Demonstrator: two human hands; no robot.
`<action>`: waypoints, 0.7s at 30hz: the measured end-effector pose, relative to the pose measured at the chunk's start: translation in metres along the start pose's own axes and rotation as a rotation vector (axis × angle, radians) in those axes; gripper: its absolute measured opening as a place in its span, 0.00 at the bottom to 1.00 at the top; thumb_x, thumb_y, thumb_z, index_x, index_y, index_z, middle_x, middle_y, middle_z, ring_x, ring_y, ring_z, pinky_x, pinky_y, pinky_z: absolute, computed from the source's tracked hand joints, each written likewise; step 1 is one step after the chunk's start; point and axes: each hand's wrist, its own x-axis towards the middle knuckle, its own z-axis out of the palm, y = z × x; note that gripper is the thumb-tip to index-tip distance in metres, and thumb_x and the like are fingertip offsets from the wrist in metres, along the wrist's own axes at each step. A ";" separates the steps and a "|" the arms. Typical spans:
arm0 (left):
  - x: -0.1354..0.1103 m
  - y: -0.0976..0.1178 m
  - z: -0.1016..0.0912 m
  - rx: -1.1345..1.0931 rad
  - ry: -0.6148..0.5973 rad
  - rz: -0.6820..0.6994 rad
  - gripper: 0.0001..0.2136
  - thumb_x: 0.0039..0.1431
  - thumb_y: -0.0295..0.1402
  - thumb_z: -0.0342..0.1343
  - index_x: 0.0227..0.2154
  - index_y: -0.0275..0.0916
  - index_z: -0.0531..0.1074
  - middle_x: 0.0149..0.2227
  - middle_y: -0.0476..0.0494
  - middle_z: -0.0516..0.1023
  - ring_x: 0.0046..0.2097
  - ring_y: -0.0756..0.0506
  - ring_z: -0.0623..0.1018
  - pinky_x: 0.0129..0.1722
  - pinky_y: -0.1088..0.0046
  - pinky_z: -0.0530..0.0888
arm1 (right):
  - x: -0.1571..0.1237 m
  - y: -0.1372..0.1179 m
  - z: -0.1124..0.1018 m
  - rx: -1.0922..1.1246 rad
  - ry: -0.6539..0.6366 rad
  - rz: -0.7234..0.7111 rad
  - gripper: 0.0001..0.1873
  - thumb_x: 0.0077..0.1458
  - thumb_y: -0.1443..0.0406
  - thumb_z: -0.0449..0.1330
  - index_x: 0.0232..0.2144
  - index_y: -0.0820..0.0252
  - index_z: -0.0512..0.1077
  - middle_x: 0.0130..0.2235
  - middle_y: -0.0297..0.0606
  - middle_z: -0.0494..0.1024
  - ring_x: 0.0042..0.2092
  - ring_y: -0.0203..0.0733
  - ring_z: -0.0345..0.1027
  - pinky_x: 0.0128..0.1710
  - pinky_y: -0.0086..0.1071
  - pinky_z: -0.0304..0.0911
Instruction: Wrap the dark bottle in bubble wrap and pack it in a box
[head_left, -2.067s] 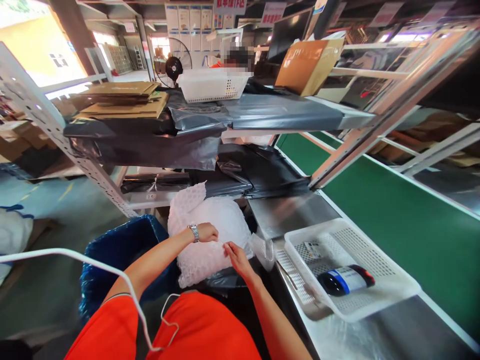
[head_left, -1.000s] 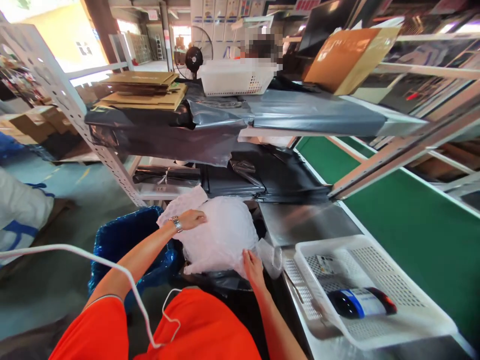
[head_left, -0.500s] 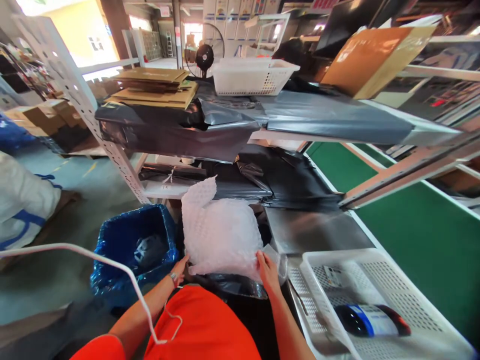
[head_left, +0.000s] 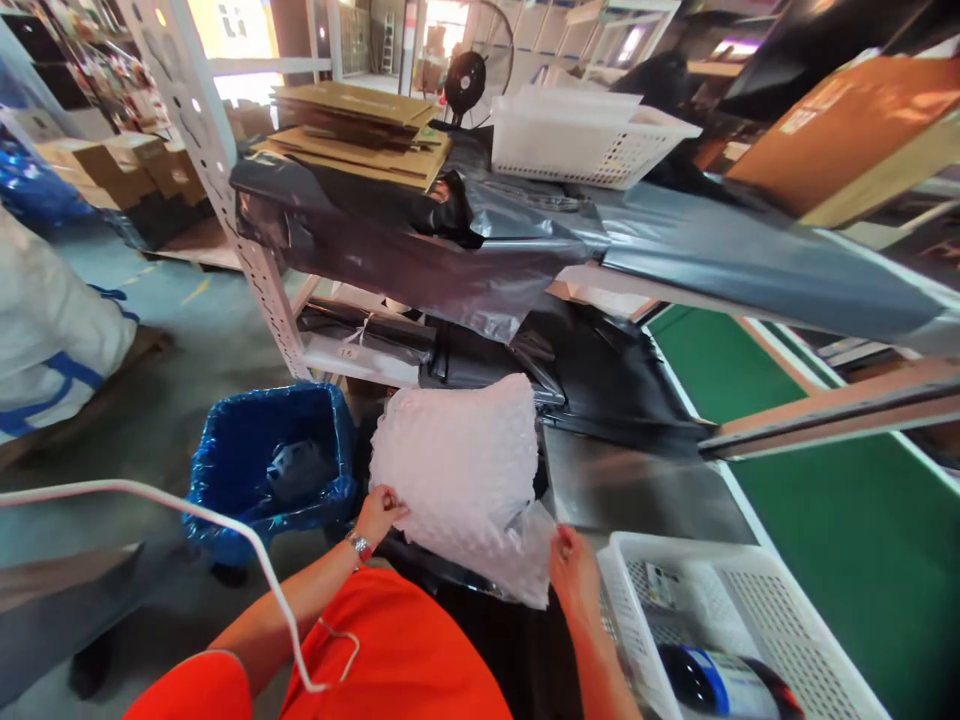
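A sheet of white bubble wrap (head_left: 457, 450) lies folded in front of my body, over dark plastic. Its near left edge is pinched in the fingers of my left hand (head_left: 380, 517). My right hand (head_left: 574, 572) grips a thin, clear corner of the same wrap at its near right side, drawn out a little from the bulk. Whatever may lie inside the wrap is hidden. A dark bottle with a blue and white label (head_left: 724, 685) rests on its side in the white plastic basket (head_left: 784, 580), to the right of my right hand.
A blue-lined bin (head_left: 270, 400) stands at my left. Ahead is a shelf rack with black plastic bags (head_left: 607, 380), flattened cardboard (head_left: 352, 110) and another white basket (head_left: 585, 135). A green conveyor belt (head_left: 840, 520) runs along the right. A white cable (head_left: 187, 512) crosses at left.
The upright flap of wrap at the left has folded down onto the rest. My right hand has moved right, pulling out a corner; my left hand has shifted onto the near left edge.
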 end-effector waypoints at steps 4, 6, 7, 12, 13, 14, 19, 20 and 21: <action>-0.015 0.014 0.008 0.013 -0.107 0.147 0.23 0.45 0.35 0.75 0.35 0.42 0.64 0.27 0.53 0.79 0.33 0.45 0.83 0.37 0.70 0.76 | -0.008 -0.074 -0.004 0.020 0.058 -0.482 0.19 0.64 0.60 0.56 0.55 0.60 0.73 0.54 0.56 0.79 0.59 0.57 0.73 0.62 0.58 0.68; -0.017 0.022 0.019 0.057 -0.236 0.171 0.22 0.46 0.33 0.74 0.35 0.42 0.63 0.28 0.52 0.80 0.33 0.45 0.83 0.36 0.69 0.77 | -0.007 -0.126 0.000 -0.018 -0.167 -0.853 0.24 0.64 0.70 0.55 0.62 0.57 0.71 0.60 0.51 0.78 0.65 0.53 0.68 0.68 0.54 0.63; -0.016 0.025 0.026 0.081 -0.299 0.185 0.22 0.47 0.32 0.73 0.35 0.42 0.63 0.28 0.52 0.80 0.33 0.44 0.83 0.36 0.69 0.77 | -0.003 -0.151 0.004 -0.080 -0.322 -0.987 0.30 0.63 0.73 0.54 0.65 0.56 0.68 0.64 0.49 0.75 0.70 0.53 0.63 0.72 0.55 0.57; 0.007 0.041 0.057 0.189 -0.526 0.179 0.20 0.45 0.25 0.72 0.35 0.41 0.65 0.26 0.52 0.78 0.31 0.45 0.81 0.35 0.67 0.77 | 0.037 -0.208 0.032 -0.420 -0.925 -1.155 0.39 0.57 0.67 0.64 0.70 0.65 0.65 0.64 0.56 0.77 0.70 0.60 0.64 0.76 0.60 0.41; 0.012 0.042 0.060 0.182 -0.561 0.155 0.20 0.46 0.24 0.71 0.37 0.40 0.66 0.27 0.50 0.80 0.32 0.44 0.82 0.37 0.67 0.78 | 0.047 -0.206 0.035 -0.473 -0.973 -1.081 0.36 0.57 0.66 0.65 0.67 0.65 0.69 0.59 0.56 0.81 0.65 0.59 0.71 0.76 0.59 0.40; 0.017 0.042 0.061 0.185 -0.577 0.140 0.20 0.47 0.23 0.69 0.40 0.40 0.67 0.30 0.48 0.83 0.34 0.44 0.83 0.39 0.66 0.78 | 0.057 -0.202 0.036 -0.506 -0.999 -0.994 0.29 0.59 0.66 0.65 0.63 0.63 0.74 0.54 0.54 0.84 0.60 0.57 0.76 0.76 0.57 0.41; 0.030 0.030 0.059 0.333 -0.487 0.165 0.12 0.50 0.27 0.67 0.39 0.35 0.77 0.34 0.47 0.85 0.42 0.42 0.84 0.47 0.69 0.76 | 0.087 -0.173 0.026 -0.480 -0.978 -0.705 0.15 0.67 0.65 0.55 0.43 0.57 0.83 0.49 0.45 0.88 0.52 0.50 0.80 0.73 0.51 0.50; 0.031 0.026 0.059 0.338 -0.475 0.169 0.07 0.52 0.29 0.66 0.35 0.35 0.78 0.34 0.46 0.85 0.42 0.42 0.83 0.48 0.69 0.75 | 0.089 -0.169 0.023 -0.479 -0.974 -0.680 0.16 0.68 0.64 0.55 0.44 0.57 0.83 0.48 0.45 0.88 0.51 0.50 0.80 0.71 0.49 0.53; 0.032 0.023 0.060 0.334 -0.475 0.166 0.05 0.53 0.30 0.65 0.32 0.35 0.79 0.33 0.46 0.86 0.42 0.42 0.83 0.48 0.69 0.75 | 0.091 -0.165 0.020 -0.473 -0.975 -0.650 0.16 0.68 0.63 0.55 0.45 0.57 0.83 0.48 0.45 0.88 0.50 0.49 0.80 0.69 0.47 0.57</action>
